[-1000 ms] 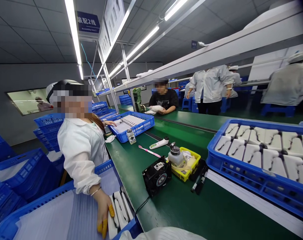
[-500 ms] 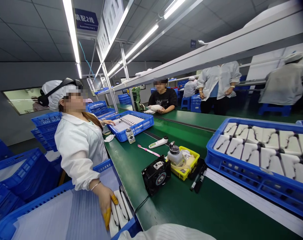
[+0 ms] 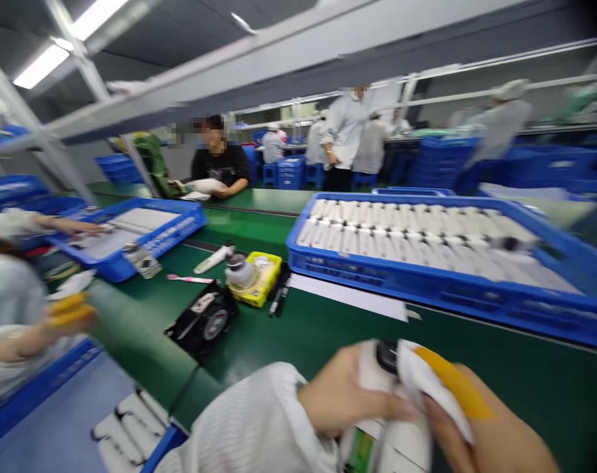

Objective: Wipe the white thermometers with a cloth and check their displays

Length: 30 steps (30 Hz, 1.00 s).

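Observation:
Low in the head view, my left hand (image 3: 347,387) is wrapped round a white device (image 3: 409,433) with a black round part at its top and a green panel low on its side. My right hand (image 3: 490,420), a yellow cover on a finger, presses a white cloth (image 3: 441,387) against the device's upper end. Both hands are blurred by motion. Left of them on the green bench lie a black fan (image 3: 212,322), a white bottle (image 3: 242,270) with a dark cap, and a yellow basket (image 3: 266,279).
A large blue crate (image 3: 357,269) of white devices stands behind my hands. Black markers (image 3: 278,299), a pink toothbrush (image 3: 190,279) and a white handheld device (image 3: 213,258) lie on the bench. A co-worker's hand (image 3: 71,315) is at the left, above another blue crate (image 3: 42,401).
The view has swung right. My two hands have come into view with the white device and the cloth. The co-worker's yellow-covered hand has lifted away from the devices in the lower crate.

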Tool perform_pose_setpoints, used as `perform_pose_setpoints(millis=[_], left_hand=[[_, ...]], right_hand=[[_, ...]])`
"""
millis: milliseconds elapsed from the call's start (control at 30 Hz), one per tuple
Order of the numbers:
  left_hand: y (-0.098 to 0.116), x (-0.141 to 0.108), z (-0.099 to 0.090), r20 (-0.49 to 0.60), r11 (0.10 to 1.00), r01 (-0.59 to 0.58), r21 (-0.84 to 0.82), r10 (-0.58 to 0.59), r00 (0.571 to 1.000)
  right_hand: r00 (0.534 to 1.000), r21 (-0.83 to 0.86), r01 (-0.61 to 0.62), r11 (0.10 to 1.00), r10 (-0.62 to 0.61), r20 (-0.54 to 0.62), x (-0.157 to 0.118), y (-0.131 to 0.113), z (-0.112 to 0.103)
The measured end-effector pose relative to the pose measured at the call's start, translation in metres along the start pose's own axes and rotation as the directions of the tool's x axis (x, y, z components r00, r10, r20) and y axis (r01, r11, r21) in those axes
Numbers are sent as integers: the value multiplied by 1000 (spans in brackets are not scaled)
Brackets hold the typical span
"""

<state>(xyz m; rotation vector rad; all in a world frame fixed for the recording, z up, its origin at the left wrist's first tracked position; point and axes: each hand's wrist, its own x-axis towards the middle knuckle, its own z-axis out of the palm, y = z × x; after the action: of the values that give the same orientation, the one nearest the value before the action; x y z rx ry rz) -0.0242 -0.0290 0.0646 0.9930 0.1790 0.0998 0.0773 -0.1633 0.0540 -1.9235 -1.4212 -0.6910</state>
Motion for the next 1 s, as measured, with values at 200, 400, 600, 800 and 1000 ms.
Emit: perform_pose_setpoints(millis=[200,400,600,800,1000], left_hand=[[-1,-5,-3,-3,998,21,59,-20,1000],[5,-10,-2,-16,945,23,327,-18,1000],[15,-15,-1,13,976,164,142,-167,986],[16,-15,-1,-42,978,149,145,-144,989],[10,-13,-2,-82,948,79,308,-56,995]], right_hand=[[987,11,-19,1000,17,158,10,-12,-18],[771,558,-636,533,428,470,14,-14,-25],[696,775,-607,176,590,410,8,-3,-22],[856,753,-482,448,422,298,10,-15,-31],[715,767,-620,165,522,466,16,-18,-25]])
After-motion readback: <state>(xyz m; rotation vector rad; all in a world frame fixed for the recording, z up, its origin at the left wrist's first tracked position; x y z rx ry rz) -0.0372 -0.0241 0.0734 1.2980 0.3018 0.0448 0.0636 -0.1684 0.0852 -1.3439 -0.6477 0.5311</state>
